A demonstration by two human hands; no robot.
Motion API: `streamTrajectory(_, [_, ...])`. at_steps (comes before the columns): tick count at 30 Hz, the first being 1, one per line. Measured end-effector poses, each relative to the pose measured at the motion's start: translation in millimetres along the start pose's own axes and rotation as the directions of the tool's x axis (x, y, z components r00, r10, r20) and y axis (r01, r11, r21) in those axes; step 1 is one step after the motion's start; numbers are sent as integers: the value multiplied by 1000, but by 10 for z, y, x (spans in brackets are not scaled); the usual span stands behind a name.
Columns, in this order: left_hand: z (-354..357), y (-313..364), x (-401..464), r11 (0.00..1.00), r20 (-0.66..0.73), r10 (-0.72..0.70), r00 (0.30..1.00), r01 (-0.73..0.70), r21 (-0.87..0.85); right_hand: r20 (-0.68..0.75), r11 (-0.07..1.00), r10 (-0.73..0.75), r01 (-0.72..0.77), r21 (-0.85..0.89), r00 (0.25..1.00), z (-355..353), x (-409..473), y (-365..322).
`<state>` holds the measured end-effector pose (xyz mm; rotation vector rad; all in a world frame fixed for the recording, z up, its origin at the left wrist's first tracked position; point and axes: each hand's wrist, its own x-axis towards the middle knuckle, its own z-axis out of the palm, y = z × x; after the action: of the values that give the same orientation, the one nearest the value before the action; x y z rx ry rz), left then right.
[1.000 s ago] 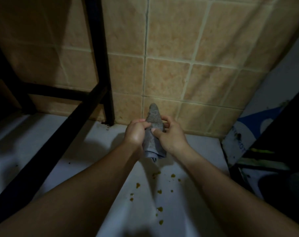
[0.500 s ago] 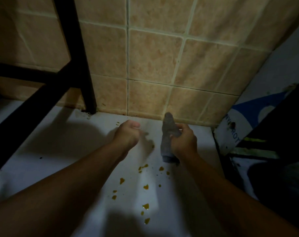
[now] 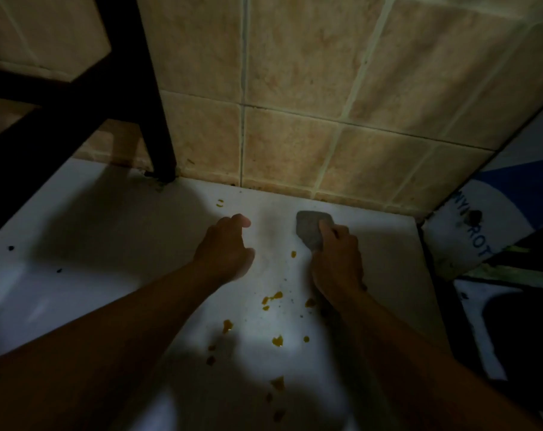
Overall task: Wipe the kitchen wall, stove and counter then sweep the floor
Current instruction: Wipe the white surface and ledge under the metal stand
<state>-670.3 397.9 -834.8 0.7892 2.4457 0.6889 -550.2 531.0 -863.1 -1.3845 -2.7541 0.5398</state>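
On the white counter [image 3: 114, 244], near the tan tiled wall [image 3: 295, 88], the right hand [image 3: 337, 262] grips a folded grey cloth [image 3: 310, 230]; the left hand [image 3: 225, 247] hangs loosely curled, holding nothing. Dragging could smear the orange spatters [image 3: 271, 298].

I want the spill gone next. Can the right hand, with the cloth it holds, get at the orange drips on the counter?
Probably yes. The right hand grips the grey cloth on the white counter, and the orange drips lie just beside and behind it, with nothing between. The left hand hovers to the side, clear.
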Motion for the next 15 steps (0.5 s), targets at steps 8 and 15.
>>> streamTrajectory(8, [151,1,139,995,24,-4,1000,1,104,-129,970,-215,227,84,968,254,59,-20])
streamTrajectory(15, [261,128,257,959,-34,87,996,-75,274,-341,982,186,-160,103,921,57,474,402])
